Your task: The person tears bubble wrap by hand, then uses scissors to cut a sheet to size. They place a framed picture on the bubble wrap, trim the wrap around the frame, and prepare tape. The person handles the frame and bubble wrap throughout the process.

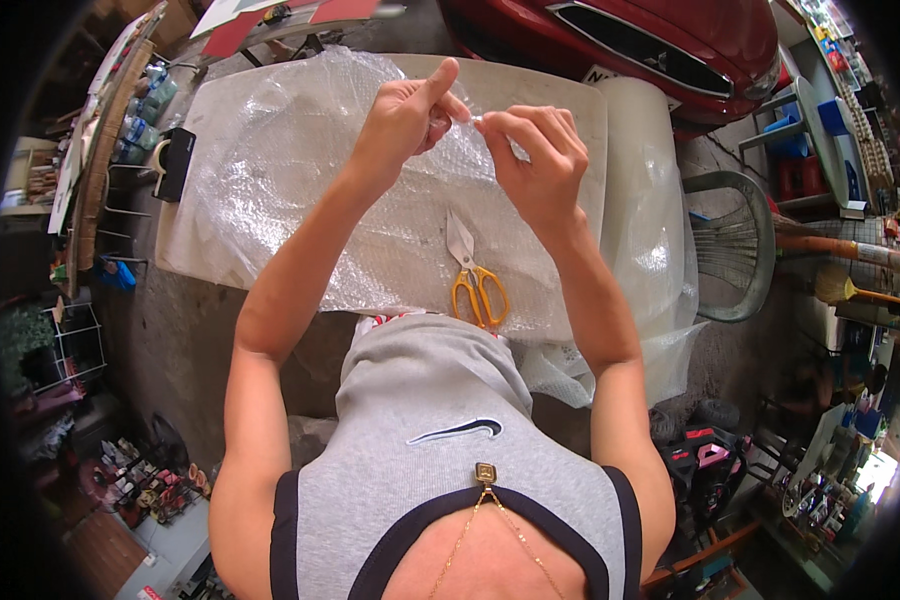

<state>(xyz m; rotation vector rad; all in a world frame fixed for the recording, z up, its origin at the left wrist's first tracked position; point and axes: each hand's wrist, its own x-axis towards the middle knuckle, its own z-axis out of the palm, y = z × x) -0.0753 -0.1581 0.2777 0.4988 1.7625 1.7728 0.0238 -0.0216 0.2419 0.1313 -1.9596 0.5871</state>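
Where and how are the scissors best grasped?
Probably by the orange-yellow handles, coming from the wearer's side: the scissors appear to lie flat, with the finger loops toward the wearer's body and the pointed blades facing away.

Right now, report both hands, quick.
Left hand: half curled, thumb raised; whether it holds anything can't be told.
Right hand: closed in a pinch; contents too small to tell.

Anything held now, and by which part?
The right hand seems to pinch something small and clear near the left hand; what it is and which part is gripped cannot be told.
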